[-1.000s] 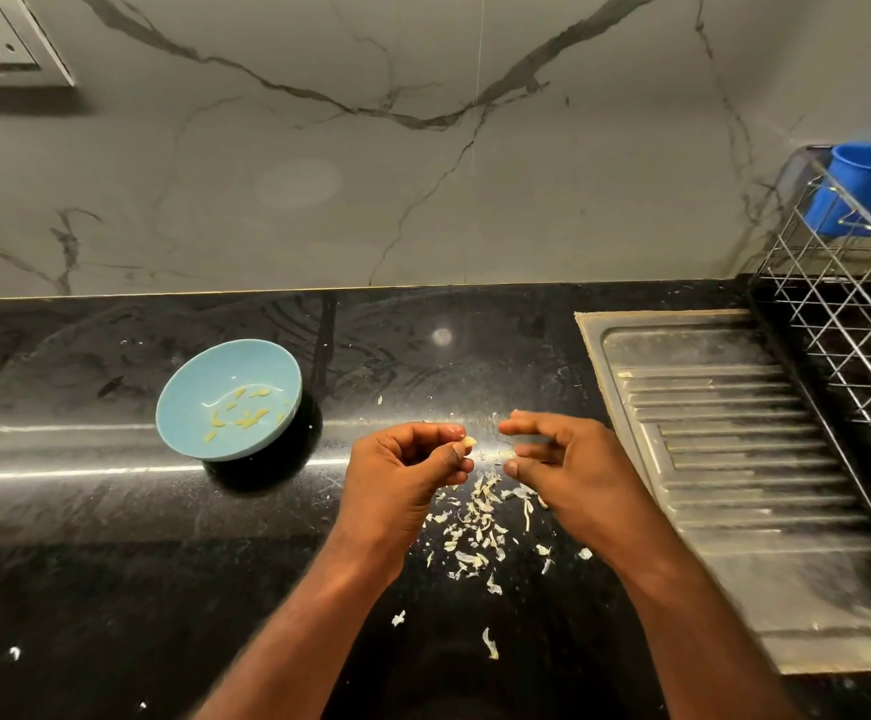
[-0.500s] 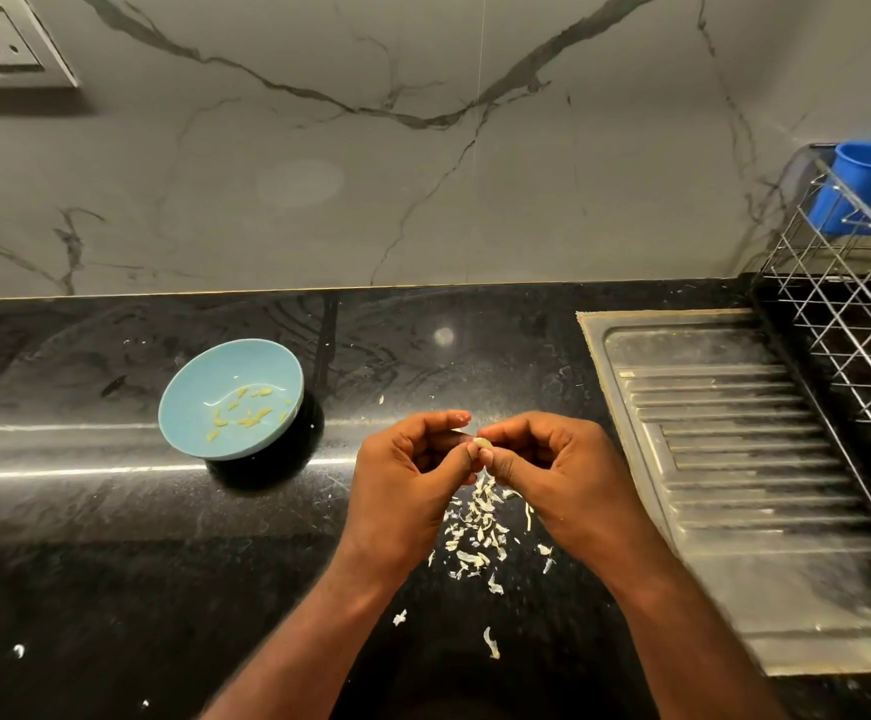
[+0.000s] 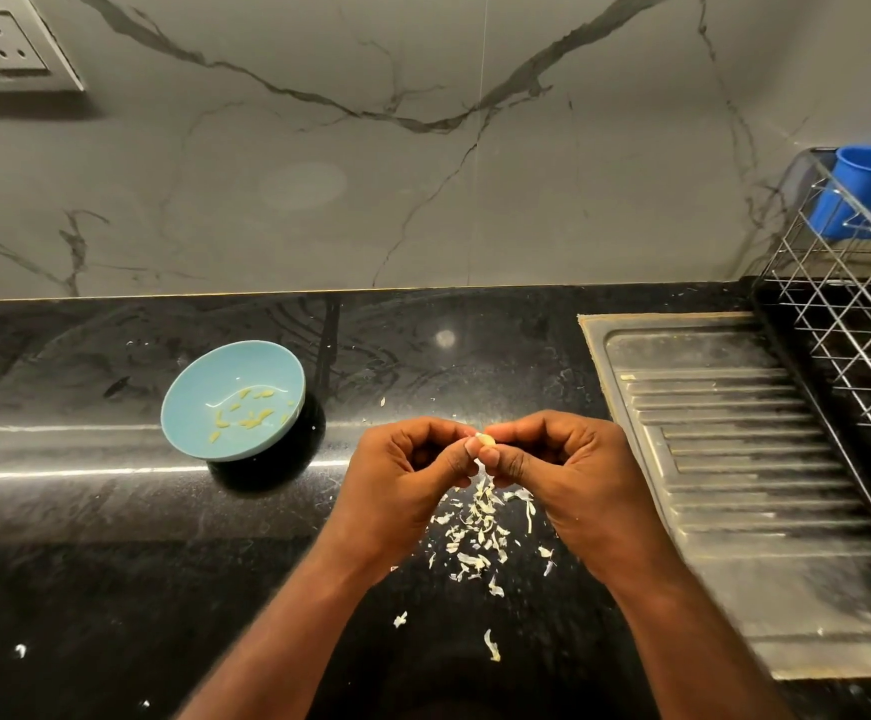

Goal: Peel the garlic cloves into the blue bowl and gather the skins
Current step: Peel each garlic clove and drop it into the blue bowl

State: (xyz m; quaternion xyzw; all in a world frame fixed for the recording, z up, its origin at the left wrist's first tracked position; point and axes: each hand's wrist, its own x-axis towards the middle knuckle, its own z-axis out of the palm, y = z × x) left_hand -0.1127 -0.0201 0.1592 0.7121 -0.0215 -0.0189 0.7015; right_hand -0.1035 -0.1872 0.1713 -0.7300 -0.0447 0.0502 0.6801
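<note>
While the left hand (image 3: 402,475) and right hand (image 3: 568,470) meet, both pinching one garlic clove (image 3: 485,440) above the skins (image 3: 475,532) on the worktop (image 3: 111,537), small thumbnail pulls would likely strip it cleanly; the blue bowl (image 3: 205,376) sits well left, nothing between, the sink drainer (image 3: 734,459) just right of the hands.

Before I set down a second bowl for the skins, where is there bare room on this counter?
Barest is the counter in front of the blue bowl, left of the left hand: only stray flecks. Also free: the strip behind both hands, between bowl and drainboard. Crowded: under and between it and the right hand, where the skins lie scattered.
</note>
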